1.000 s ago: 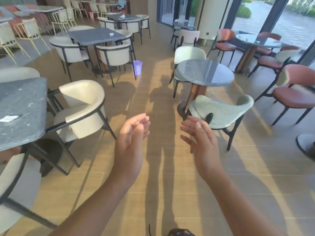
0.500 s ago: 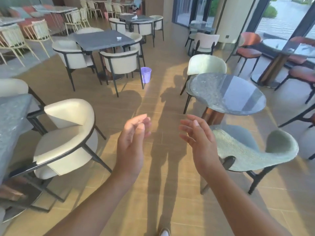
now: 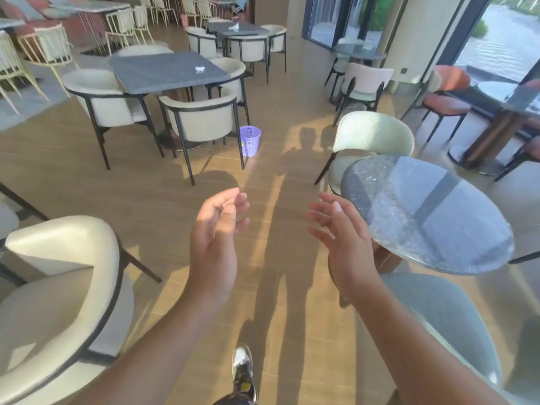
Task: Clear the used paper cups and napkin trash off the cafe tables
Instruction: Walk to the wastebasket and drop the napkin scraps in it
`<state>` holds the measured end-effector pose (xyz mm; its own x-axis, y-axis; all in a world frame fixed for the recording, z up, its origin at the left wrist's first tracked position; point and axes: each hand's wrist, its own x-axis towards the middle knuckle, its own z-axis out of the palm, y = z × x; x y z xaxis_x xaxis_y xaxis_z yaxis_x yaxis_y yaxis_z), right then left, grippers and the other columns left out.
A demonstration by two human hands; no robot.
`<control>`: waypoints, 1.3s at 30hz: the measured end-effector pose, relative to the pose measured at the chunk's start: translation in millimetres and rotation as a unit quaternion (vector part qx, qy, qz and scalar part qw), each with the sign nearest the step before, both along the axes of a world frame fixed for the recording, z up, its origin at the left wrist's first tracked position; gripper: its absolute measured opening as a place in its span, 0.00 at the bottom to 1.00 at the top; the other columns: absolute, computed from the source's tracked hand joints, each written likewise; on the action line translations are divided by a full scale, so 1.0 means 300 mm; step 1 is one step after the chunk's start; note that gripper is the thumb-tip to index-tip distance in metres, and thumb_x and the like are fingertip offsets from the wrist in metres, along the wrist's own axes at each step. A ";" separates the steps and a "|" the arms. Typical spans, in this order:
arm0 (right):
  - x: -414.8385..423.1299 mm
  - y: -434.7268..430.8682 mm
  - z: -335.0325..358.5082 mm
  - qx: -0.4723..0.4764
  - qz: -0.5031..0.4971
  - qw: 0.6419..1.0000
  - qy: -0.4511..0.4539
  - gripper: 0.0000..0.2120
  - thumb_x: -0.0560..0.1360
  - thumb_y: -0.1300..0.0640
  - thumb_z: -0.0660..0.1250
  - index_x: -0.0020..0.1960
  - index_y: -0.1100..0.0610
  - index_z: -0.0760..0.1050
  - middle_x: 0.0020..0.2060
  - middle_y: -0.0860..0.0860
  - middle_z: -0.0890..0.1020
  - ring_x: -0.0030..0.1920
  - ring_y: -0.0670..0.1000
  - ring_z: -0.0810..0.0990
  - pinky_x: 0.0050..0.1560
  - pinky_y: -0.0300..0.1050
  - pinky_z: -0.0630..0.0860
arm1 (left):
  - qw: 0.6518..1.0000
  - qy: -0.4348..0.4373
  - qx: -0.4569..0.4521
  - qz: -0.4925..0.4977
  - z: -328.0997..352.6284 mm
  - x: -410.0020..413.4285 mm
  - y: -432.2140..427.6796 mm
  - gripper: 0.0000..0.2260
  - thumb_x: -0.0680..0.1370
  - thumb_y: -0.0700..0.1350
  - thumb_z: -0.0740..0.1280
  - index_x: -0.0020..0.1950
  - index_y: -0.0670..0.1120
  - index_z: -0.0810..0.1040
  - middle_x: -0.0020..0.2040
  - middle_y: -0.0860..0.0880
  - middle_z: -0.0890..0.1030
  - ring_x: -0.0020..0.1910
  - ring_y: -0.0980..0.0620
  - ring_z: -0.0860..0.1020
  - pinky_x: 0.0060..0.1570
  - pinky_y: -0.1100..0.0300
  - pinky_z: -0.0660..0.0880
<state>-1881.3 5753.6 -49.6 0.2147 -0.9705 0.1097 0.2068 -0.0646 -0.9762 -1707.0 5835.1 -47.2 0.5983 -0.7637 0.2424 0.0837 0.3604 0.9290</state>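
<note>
At the near left stands a cream upholstered armchair with a black metal frame (image 3: pixel 58 273). Beyond it, well ahead, is a square grey stone-topped table (image 3: pixel 152 74) ringed by more cream chairs. A small crumpled white napkin (image 3: pixel 200 69) lies near its far right edge; it is too small to tell its shape or long axis.

The left hand (image 3: pixel 216 229) is held out over the floor, fingers loosely parted and slightly curved, palm turned inward, holding nothing. A purple plastic mesh wastebasket (image 3: pixel 250 140) sits on the floor at that table's near right corner, between hands and napkin. The right hand (image 3: pixel 342 238) mirrors the left – relaxed, spread, empty – just beside a round dark polished stone table (image 3: pixel 438 229).

The napkin lies ahead and leftward, well apart from both hands – likely the left hand's pickup, with the wastebasket close by.
</note>
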 end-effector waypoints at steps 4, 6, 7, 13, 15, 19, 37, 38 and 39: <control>0.177 -0.346 0.021 -0.002 -0.016 1.000 -0.005 0.16 0.79 0.45 0.64 0.62 0.49 0.82 0.57 0.52 0.86 0.62 0.56 0.83 0.62 0.54 0.80 | 0.999 -0.013 0.002 -0.032 0.004 0.148 -0.343 0.14 0.78 0.58 0.65 0.60 0.55 0.81 0.60 0.50 0.85 0.64 0.49 0.82 0.61 0.52 0.78; 0.245 -0.509 0.033 0.004 -0.025 1.000 -0.010 0.15 0.79 0.45 0.64 0.61 0.48 0.83 0.58 0.53 0.86 0.63 0.57 0.83 0.62 0.56 0.80 | 0.999 -0.011 0.005 -0.038 0.016 0.214 -0.501 0.14 0.77 0.58 0.65 0.59 0.56 0.81 0.60 0.51 0.85 0.64 0.49 0.82 0.61 0.51 0.78; 0.275 -0.584 0.037 0.007 -0.028 1.000 -0.009 0.15 0.80 0.45 0.64 0.60 0.48 0.83 0.58 0.54 0.86 0.63 0.57 0.83 0.62 0.57 0.80 | 0.999 -0.011 0.008 -0.039 0.020 0.247 -0.571 0.14 0.77 0.58 0.64 0.59 0.55 0.81 0.59 0.51 0.85 0.64 0.49 0.82 0.62 0.51 0.78; 0.438 -1.030 0.001 0.020 -0.028 0.999 -0.006 0.17 0.80 0.46 0.63 0.63 0.52 0.82 0.60 0.56 0.85 0.63 0.58 0.83 0.63 0.58 0.80 | 0.999 -0.021 0.023 -0.027 0.005 0.440 -1.002 0.13 0.78 0.58 0.64 0.57 0.55 0.82 0.60 0.48 0.84 0.63 0.47 0.82 0.61 0.49 0.79; 0.491 -1.187 -0.024 0.027 -0.021 0.999 -0.006 0.16 0.80 0.46 0.64 0.62 0.51 0.82 0.59 0.55 0.85 0.62 0.57 0.83 0.62 0.57 0.80 | 0.999 -0.018 0.027 -0.025 -0.010 0.488 -1.165 0.14 0.78 0.58 0.64 0.58 0.53 0.81 0.60 0.48 0.84 0.62 0.48 0.82 0.60 0.50 0.79; 0.582 -1.543 -0.068 0.029 -0.009 0.999 -0.012 0.15 0.80 0.46 0.64 0.60 0.50 0.83 0.57 0.53 0.86 0.60 0.54 0.84 0.61 0.55 0.81 | 0.999 -0.027 0.019 -0.018 -0.037 0.574 -1.520 0.12 0.79 0.57 0.64 0.57 0.57 0.82 0.60 0.48 0.84 0.63 0.46 0.81 0.61 0.49 0.79; 1.002 -3.064 -0.007 0.046 0.020 0.999 -0.002 0.18 0.79 0.46 0.64 0.62 0.54 0.82 0.57 0.55 0.86 0.61 0.57 0.83 0.63 0.55 0.80 | 1.000 -0.010 0.015 0.012 -0.015 0.991 -3.016 0.14 0.78 0.58 0.63 0.59 0.54 0.82 0.59 0.49 0.84 0.62 0.48 0.82 0.62 0.49 0.79; 1.039 -3.144 -0.014 0.046 0.020 0.999 -0.002 0.17 0.79 0.47 0.63 0.61 0.53 0.82 0.56 0.54 0.86 0.61 0.56 0.84 0.62 0.54 0.80 | 1.000 -0.011 0.016 0.012 -0.024 1.028 -3.097 0.14 0.79 0.57 0.63 0.59 0.53 0.81 0.59 0.49 0.85 0.62 0.48 0.82 0.62 0.49 0.79; 1.081 -3.228 -0.023 0.046 0.022 0.999 0.000 0.17 0.79 0.46 0.64 0.61 0.53 0.82 0.56 0.53 0.86 0.60 0.55 0.84 0.62 0.54 0.80 | 1.000 -0.010 0.017 0.010 -0.034 1.069 -3.181 0.13 0.79 0.57 0.63 0.58 0.54 0.81 0.59 0.50 0.85 0.62 0.49 0.82 0.63 0.49 0.79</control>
<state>-1557.0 4785.2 -56.5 0.2566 -0.9663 0.0211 0.2075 0.0338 -0.9776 -1386.2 4880.8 -57.4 0.6094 -0.7591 0.2289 0.0585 0.3310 0.9418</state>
